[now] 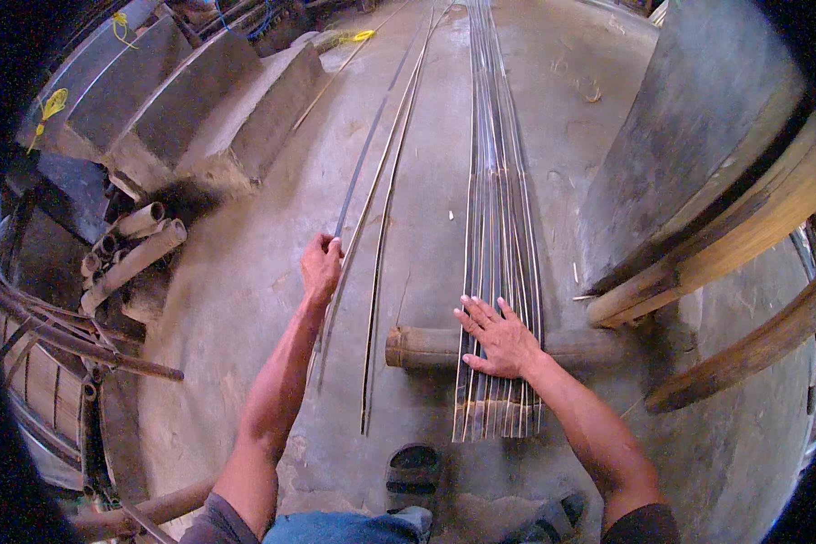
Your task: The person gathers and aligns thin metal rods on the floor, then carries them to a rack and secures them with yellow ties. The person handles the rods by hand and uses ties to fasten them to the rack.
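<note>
My left hand [322, 270] is closed around the near end of a long dark strip [363, 152], probably split bamboo, which runs away along the floor. Two thin loose strips [377, 263] lie just to its right. On the right, a row of similar long strips [494, 208] stretches far across the floor, side by side. Its near end rests over a short bamboo log [422, 348] lying crosswise. My right hand [503, 343] lies flat on this row above the log, palm down, fingers spread.
Concrete steps [272, 109] rise at the far left, with bamboo tubes [154, 247] stacked below them. A dark upright slab [689, 145] and thick bamboo poles [734, 245] stand on the right. My sandalled foot [413, 470] is below the strips. Yellow string [54, 104] hangs at the left edge.
</note>
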Demonstrator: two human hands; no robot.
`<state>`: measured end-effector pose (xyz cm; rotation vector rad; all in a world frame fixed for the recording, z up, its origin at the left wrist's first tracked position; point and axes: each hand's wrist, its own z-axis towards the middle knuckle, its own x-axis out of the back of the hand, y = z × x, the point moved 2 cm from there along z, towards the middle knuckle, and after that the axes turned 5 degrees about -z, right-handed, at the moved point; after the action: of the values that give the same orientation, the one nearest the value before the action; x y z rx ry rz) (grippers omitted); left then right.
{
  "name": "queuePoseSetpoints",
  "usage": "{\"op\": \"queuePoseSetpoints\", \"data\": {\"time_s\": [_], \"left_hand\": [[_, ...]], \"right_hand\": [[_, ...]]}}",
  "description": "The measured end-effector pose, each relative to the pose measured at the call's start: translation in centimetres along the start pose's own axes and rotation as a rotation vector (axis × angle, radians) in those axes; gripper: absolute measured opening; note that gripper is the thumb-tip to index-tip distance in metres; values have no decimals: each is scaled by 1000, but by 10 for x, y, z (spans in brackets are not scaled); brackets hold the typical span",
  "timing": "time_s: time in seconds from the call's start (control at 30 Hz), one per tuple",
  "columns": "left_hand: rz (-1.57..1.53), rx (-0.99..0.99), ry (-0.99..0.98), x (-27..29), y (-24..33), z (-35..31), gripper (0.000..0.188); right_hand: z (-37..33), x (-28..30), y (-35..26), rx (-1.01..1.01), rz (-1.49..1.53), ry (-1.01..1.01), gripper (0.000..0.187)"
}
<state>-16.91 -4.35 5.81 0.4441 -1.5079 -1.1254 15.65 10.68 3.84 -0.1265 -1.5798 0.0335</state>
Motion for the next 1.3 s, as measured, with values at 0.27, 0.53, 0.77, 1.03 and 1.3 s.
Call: {"op": "queuePoseSetpoints", "data": {"time_s": [0.27, 0.53, 0.77, 1.03, 1.3], "left_hand": [[200, -28, 38, 17, -39, -2, 23], [493, 116, -39, 56, -139, -8, 35], [262, -381, -214, -18, -48, -19, 34], [-135, -75, -1160, -127, 24, -99, 47], [-343, 4, -1184, -132, 19, -107, 49]], "right_hand": [[0, -1, 5, -3, -20, 5, 77], [6, 1, 3, 2, 14, 2, 77], [7, -5, 14, -15, 6, -19, 77], [12, -13, 12, 57, -54, 136, 76], [10, -12, 11, 19, -59, 81, 70]]}}
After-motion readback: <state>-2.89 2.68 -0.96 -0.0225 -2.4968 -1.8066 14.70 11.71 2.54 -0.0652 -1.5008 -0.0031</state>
